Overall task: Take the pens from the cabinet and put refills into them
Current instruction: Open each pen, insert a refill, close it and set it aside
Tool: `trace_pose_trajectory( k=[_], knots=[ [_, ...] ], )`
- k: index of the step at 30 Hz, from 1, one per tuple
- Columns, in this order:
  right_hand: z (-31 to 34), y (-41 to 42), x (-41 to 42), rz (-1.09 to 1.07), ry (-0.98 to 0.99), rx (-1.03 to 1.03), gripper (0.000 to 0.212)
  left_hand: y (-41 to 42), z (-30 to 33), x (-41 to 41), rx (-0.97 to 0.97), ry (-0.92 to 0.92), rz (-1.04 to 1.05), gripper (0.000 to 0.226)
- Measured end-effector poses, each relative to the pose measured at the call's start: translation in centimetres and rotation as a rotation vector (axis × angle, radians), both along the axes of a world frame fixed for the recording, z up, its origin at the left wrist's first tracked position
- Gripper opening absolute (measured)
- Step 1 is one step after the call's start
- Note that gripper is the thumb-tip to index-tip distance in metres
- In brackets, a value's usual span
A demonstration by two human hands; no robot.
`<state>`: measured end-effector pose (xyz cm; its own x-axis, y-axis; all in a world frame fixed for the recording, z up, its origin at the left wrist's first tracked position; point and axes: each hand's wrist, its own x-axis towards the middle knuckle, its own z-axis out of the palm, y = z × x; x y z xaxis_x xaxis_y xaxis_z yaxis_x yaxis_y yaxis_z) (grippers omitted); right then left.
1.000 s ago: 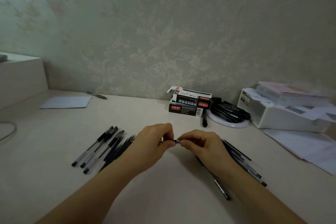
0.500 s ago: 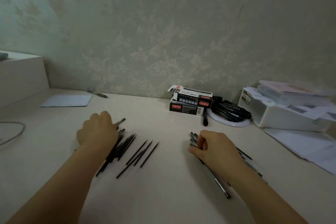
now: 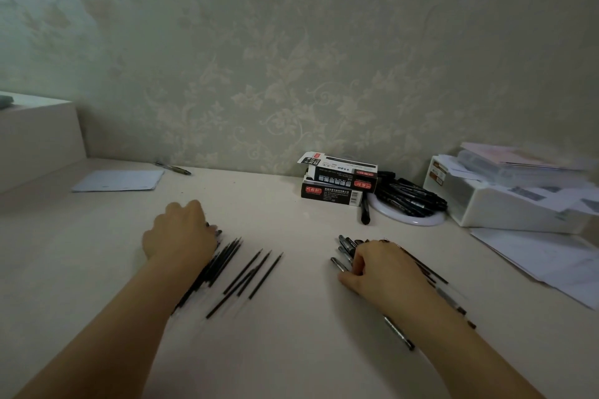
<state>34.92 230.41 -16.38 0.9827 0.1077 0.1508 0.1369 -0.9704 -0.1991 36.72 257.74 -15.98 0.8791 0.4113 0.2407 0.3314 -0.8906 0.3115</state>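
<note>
the fingers of the left hand (image 3: 180, 235) are curled down over the far end of a pile of assembled pens (image 3: 212, 264) at the left of the desk (image 3: 291, 350); whether a pen is actually pinched under them cannot be told, since the fingertips are hidden behind the knuckles. the fingers of the right hand (image 3: 379, 266) are bent onto a second cluster of pens (image 3: 345, 248) at the right, the thumb pressed low against the near side, and one barrel appears to be gripped, though the hold is partly hidden.

between the two hands, a few thin black refills (image 3: 256, 272) are seen lying loose and roughly parallel on the bare surface, just right of the left-hand pile. a single pen (image 3: 398, 332) is seen lying nearer, close beside the right forearm.

the step in hand is judged to be the changeover between pens: one hand is at the pile on the left, perhaps to set a pen down, while an unfilled one is sought on the right. for the next move, one barrel would need to be drawn clear of its neighbours, and a single refill picked from the loose ones without the rest being rolled.

further back, two stacked pen boxes (image 3: 337, 183) are seen against the wall, with a white dish of dark markers (image 3: 411, 199) just to their right and a white tray of papers (image 3: 505, 201) beyond. a sheet of paper (image 3: 120, 180) and a stray pen (image 3: 173, 168) lie at the far left.
</note>
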Motion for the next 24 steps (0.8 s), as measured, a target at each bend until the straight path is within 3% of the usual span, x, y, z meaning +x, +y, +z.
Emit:
trace_pose_trajectory(
  k=[2, 4, 7, 10, 13, 15, 17, 21, 24],
  knots=[
    [-0.1, -0.1, 0.2, -0.012, -0.004, 0.010, 0.022, -1.6, 0.0, -0.1, -0.096, -0.185, -0.156, 0.019],
    [0.0, -0.4, 0.4, -0.029, -0.017, 0.102, 0.021, -4.0, -0.2, -0.5, -0.285, -0.257, -0.341, 0.014],
    [0.5, -0.9, 0.8, -0.020, 0.023, 0.415, 0.021, -7.5, -1.2, -1.1, -0.540, -0.180, -0.527, 0.016],
    [1.1, -0.5, 0.8, 0.021, 0.168, 0.808, 0.029, -9.9, -1.9, -2.0, -0.853, -0.051, -0.667, 0.025],
    [1.0, 0.4, 0.5, 0.085, 0.308, 1.062, 0.031, -11.2, -1.9, -2.5, -1.116, 0.032, -0.746, 0.031],
    [0.7, 0.8, 0.4, 0.124, 0.367, 1.146, 0.028, -11.3, -1.9, -2.7, -1.069, 0.030, -0.794, 0.022],
    [0.4, 0.9, 0.4, 0.142, 0.384, 1.199, 0.025, -11.0, -2.0, -2.7, -0.899, -0.014, -0.821, 0.009],
    [-0.3, 1.0, 0.6, 0.145, 0.279, 1.222, 0.020, -10.3, -1.9, -2.6, -0.417, -0.151, -0.869, 0.014],
    [-0.8, 1.2, 0.7, 0.161, 0.197, 1.178, 0.019, -10.6, -2.1, -2.6, -0.324, -0.234, -0.857, 0.013]
  ],
)
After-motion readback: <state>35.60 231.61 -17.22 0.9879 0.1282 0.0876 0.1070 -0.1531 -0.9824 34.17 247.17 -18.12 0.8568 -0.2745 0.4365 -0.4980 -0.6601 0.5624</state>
